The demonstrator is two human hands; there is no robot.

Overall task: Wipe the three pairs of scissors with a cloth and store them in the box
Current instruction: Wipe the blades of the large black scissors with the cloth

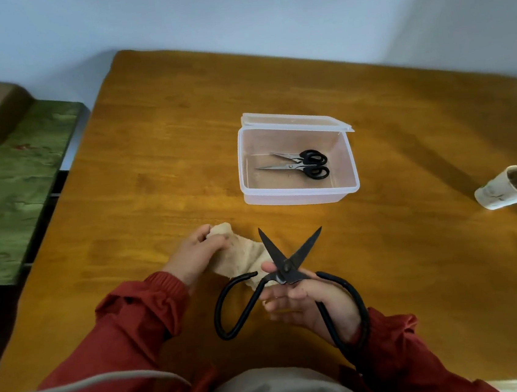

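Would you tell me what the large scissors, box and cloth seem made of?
The large scissors: likely forged iron or steel, matte black, handles included. The box: glossy translucent plastic; the table shows through its walls. The cloth: beige, nubby terry-like fabric.

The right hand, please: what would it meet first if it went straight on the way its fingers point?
Probably the crumpled beige cloth the left hand grips, close beyond the right hand; depth is unclear.
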